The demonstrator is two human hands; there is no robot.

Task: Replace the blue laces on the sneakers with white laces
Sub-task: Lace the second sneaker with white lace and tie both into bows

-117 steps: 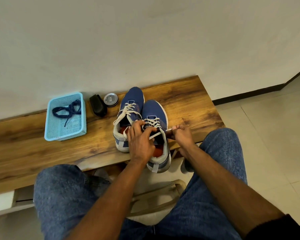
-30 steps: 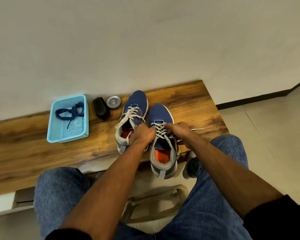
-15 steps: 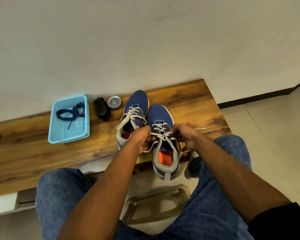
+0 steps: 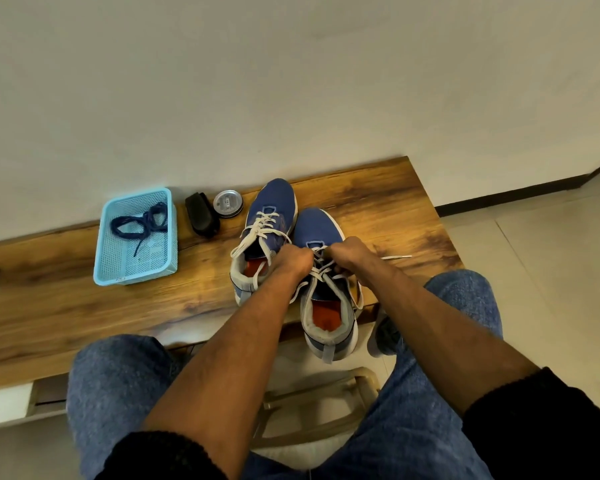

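Note:
Two blue sneakers stand side by side on the wooden bench [image 4: 66, 306]. The left sneaker [image 4: 267, 216] is laced in white. The right sneaker [image 4: 323, 306] hangs its heel over the bench's front edge and carries a white lace [image 4: 321, 271] across its eyelets. My left hand [image 4: 293, 261] and my right hand [image 4: 347, 252] both grip that lace over the shoe's tongue, fingers curled. One loose lace end [image 4: 397, 257] trails to the right on the wood. The blue laces [image 4: 139, 220] lie in a light blue basket [image 4: 136, 271].
A black brush [image 4: 201, 214] and a round tin [image 4: 228, 203] sit between the basket and the sneakers. A wall runs close behind the bench. My knees in jeans flank a stool [image 4: 312, 410] below. Tiled floor lies to the right.
Over the last seconds both hands moved up the right sneaker's lacing towards its toe. The sneaker slid a little nearer to me over the bench edge.

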